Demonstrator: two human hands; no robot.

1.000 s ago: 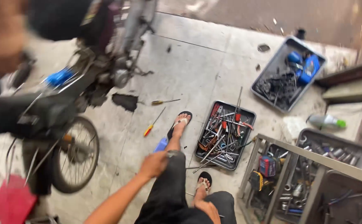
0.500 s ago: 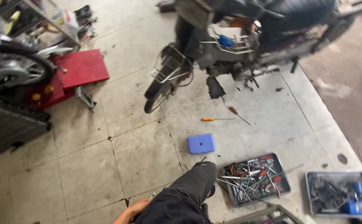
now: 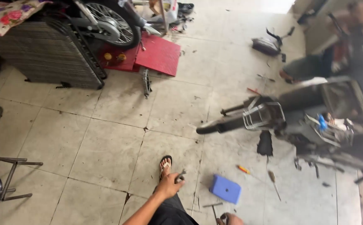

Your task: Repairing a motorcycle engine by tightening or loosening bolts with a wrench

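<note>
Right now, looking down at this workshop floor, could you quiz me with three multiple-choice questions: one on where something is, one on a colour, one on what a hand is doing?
1. Where does the small plastic stool stand?
A. On the red ramp
B. On the tiled floor near the person's knee
C. On the motorbike seat

2. What colour is the ramp under the spoked wheel?
A. Red
B. Green
C. White

3. What is the left hand doing?
A. Lying flat on the floor
B. Gripping a metal tool
C. Holding the orange-handled screwdriver

Answers: 1 B, the blue stool sits on bare tile right of the dark trouser leg. 2 A, the ramp is plainly red. 3 B, the fingers are closed around a grey metal tool, while the screwdriver lies apart on the floor.
</note>
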